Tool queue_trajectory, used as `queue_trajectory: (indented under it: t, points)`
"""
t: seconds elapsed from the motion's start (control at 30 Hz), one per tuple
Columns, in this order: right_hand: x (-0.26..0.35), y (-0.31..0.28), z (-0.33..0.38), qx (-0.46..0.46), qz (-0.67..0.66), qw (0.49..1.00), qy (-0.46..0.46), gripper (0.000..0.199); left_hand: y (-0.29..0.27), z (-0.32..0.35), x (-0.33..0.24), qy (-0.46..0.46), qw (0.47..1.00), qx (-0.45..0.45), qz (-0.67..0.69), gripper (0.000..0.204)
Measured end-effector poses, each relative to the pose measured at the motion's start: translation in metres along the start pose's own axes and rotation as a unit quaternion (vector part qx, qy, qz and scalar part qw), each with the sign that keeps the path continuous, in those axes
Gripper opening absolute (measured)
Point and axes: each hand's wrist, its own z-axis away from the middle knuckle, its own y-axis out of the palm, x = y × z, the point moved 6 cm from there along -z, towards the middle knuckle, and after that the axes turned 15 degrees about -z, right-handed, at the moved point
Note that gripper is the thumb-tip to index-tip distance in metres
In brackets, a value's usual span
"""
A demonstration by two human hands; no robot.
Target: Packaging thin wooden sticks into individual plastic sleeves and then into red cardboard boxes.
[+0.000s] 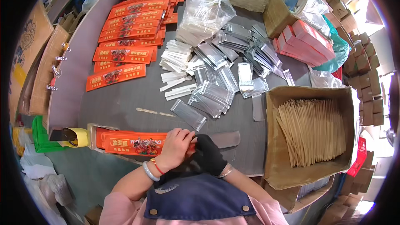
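My left hand [178,148], bare, closes over the right end of a red printed sleeve packet [135,143] near the table's front edge. Its wrist wears a bangle and a red cord. My right hand [209,155], in a black glove, is curled against the left one, with a bit of red showing between them. The gloved fingertips are mostly hidden, so what they grip does not show. Under the packet lie more red sleeves in a low cardboard holder [93,130]. A dark flat strip [225,139] lies just beyond the right hand.
Silver sachets [211,100] and white folded strips [175,56] are heaped mid-table. Overlapping red sleeves [129,21] cover the back left. At right stands a carton [273,141] of wooden chopsticks [312,131]. Pink packs [306,41] and a clear bag [204,10] sit farther back.
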Motion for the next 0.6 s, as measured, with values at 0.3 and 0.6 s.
queue_trajectory:
  t: [0.3, 0.6]
  points:
    - [0.094, -0.048, 0.046, -0.067, 0.520, 0.826, -0.207, 0.062, -0.073, -0.042, 0.029, 0.123, 0.990, 0.051, -0.055, 0.018]
    - [0.104, -0.043, 0.061, -0.118, 0.538, 0.806, -0.216, 0.065, -0.005, 0.040, 0.046, -0.239, 0.968, -0.036, -0.072, 0.088]
